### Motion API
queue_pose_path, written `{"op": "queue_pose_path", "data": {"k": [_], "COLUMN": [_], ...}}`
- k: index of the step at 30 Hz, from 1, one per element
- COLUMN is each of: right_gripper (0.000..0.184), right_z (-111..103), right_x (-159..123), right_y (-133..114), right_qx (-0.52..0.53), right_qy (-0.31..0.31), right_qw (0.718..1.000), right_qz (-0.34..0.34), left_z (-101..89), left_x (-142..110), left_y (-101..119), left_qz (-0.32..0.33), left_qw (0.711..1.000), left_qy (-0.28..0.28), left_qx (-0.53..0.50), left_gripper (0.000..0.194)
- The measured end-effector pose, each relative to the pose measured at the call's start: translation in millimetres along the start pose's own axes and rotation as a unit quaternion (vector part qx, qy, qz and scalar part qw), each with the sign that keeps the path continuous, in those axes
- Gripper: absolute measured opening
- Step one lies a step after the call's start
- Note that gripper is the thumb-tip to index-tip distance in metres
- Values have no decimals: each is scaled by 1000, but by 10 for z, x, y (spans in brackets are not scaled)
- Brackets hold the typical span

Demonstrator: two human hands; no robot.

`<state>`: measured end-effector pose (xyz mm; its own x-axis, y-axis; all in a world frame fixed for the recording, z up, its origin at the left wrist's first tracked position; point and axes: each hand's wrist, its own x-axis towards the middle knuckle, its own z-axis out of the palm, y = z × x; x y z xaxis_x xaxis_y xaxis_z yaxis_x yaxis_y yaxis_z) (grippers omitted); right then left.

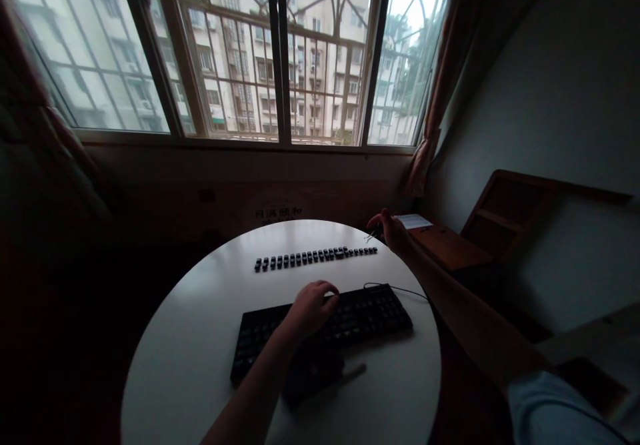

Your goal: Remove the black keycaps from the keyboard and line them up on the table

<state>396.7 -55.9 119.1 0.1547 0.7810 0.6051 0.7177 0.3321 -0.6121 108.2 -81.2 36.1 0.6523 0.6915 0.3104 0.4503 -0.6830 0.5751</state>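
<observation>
A black keyboard point(370, 311) lies across the white round table. My left hand point(314, 303) is on its far edge, fingers curved over the edge and thumb bent inward; the fingertips are partly hidden. Off to the right, above the table's far edge, my right hand point(394, 231) is closed on a keycap puller point(373, 234) with thin wire prongs pointing left. Beyond the keyboard, several black keycaps point(305, 258) stand lined up in rows. The puller's prongs hang just above the right end of these rows, apart from them.
Near me on the table point(175, 365) sits a dark object point(313, 375) with a brownish stick-like part point(355, 373), too dim to name. The keyboard's cable point(400, 289) runs off the right edge. A wooden cabinet point(450, 245) with a paper point(414, 221) stands behind right, below the window.
</observation>
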Motion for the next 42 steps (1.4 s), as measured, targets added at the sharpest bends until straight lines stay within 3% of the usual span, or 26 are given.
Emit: {"op": "queue_pose_path", "data": {"k": [2,5,7,10,13,18,23,26,33,42], "right_gripper": [78,58,46,39,35,31,18,11,9,22], "right_z": [47,175,275,406,493,496,461,566,838,915], "right_x": [-147,-421,-630,-936,-1178,-1474,-1861,-2098,-2332,-2313], "right_y": [-231,-506,-643,-771,-791,-769,-1009,-1160,-1112,-924], "right_qx": [53,158,225,277,298,294,207,172,184,199], "right_qy": [-47,-116,-175,-256,-307,-332,-374,-338,-98,-45], "right_qw": [997,980,957,923,900,893,904,923,958,972], "right_qz": [12,35,52,73,81,76,3,-60,-197,-116], "left_z": [-273,-645,-787,-814,-743,-719,-766,-787,-833,-822], "left_x": [-35,-213,-404,-700,-882,-918,-915,-922,-915,-902], "left_y": [-163,-587,-917,-1332,-1578,-1708,-1697,-1673,-1645,-1644], "left_qz": [-33,-89,-146,-215,-249,-255,-255,-266,-291,-301], "left_qw": [999,991,976,955,942,937,934,926,915,912], "left_qy": [9,89,152,199,224,239,252,268,277,279], "left_qx": [20,55,53,35,30,10,2,3,17,24], "left_gripper": [24,29,32,36,39,43,43,43,40,38]}}
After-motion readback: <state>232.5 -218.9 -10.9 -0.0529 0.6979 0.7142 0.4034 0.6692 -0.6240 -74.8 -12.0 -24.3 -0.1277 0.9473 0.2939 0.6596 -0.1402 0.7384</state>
